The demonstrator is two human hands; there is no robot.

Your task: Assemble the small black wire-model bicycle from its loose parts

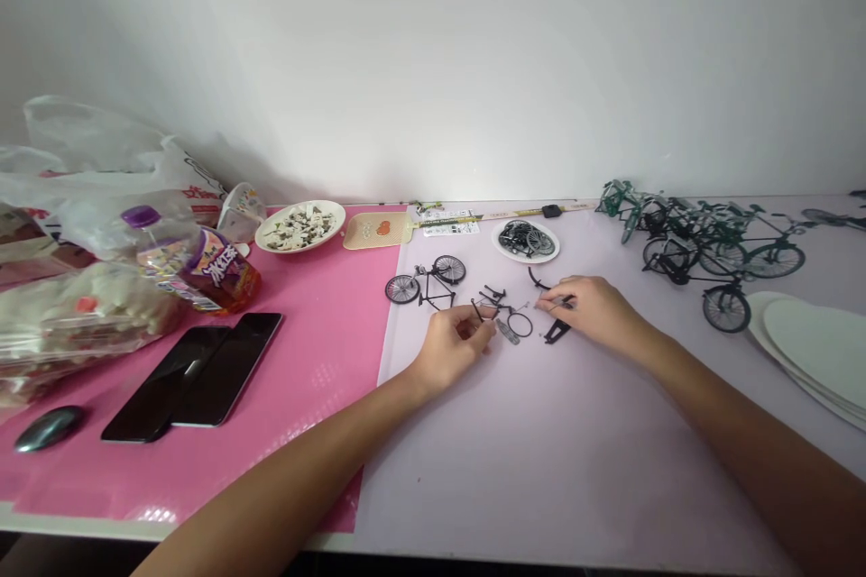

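Note:
My left hand is closed in a pinch on a thin black toy bicycle part, partly hidden by the fingers. Just past its fingertips lie a black wheel ring, a grey flat mesh-like piece and a small black part. To the right, my right hand has its thumb and fingers pressed together; what they hold is too small to make out. Beneath it lies a black forked piece, and behind it a curved black strip. A partly built toy bicycle rests left of the parts.
A white plate of black parts stands behind my hands. Several built toy bicycles crowd the right, near stacked white discs. On the pink left side are phones, a drink bottle, a mouse and another plate.

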